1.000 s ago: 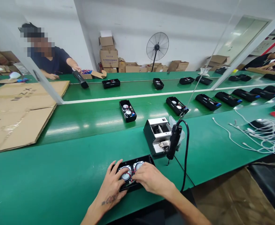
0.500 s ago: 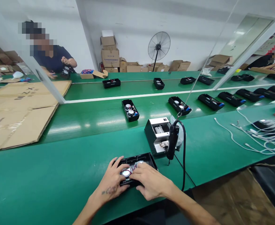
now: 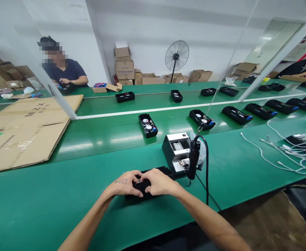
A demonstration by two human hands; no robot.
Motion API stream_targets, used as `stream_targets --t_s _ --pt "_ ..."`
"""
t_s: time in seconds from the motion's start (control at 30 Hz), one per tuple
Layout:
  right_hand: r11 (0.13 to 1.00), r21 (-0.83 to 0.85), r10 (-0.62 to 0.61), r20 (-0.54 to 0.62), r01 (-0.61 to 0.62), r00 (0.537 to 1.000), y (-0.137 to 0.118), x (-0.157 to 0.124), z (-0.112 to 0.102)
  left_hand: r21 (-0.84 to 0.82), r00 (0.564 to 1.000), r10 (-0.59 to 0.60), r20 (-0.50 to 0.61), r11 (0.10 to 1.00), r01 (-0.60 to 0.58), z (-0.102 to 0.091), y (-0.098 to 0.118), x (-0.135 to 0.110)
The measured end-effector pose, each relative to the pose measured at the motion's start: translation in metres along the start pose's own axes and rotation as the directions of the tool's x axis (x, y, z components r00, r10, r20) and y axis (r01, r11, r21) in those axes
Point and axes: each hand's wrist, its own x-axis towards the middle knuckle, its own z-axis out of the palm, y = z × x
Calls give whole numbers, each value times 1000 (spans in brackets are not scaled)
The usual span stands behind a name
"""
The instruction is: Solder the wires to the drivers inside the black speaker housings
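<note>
Your view is bright and evenly lit from overhead. Pale glare streaks lie across the glossy green surface (image 3: pixel 64 209) along the middle belt. Shadows are soft and short, darkest under your hands. The wide lens bends straight lines at the edges, and the white cables (image 3: pixel 285 153) at far right look slightly smeared.

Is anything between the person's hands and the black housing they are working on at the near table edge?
Nothing visible: the left hand and right hand both rest directly on the black housing. The hanging screwdriver and white machine stand off to its right.
</note>
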Motion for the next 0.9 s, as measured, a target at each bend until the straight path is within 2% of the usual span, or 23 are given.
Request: stream_targets --t_s 0.23,0.7,0.9 --pt "991 -112 76 16 -74 997 -4 3 4 -65 1000 -16 24 998 18 -4 6 1" --pt "986 -100 145 98 -135 985 -4 14 -4 -140 998 -20 61 990 28 -7 1 5" --pt "987 -120 107 25 -103 994 -1 9 7 -139 998 2 58 990 6 -4 0 5"
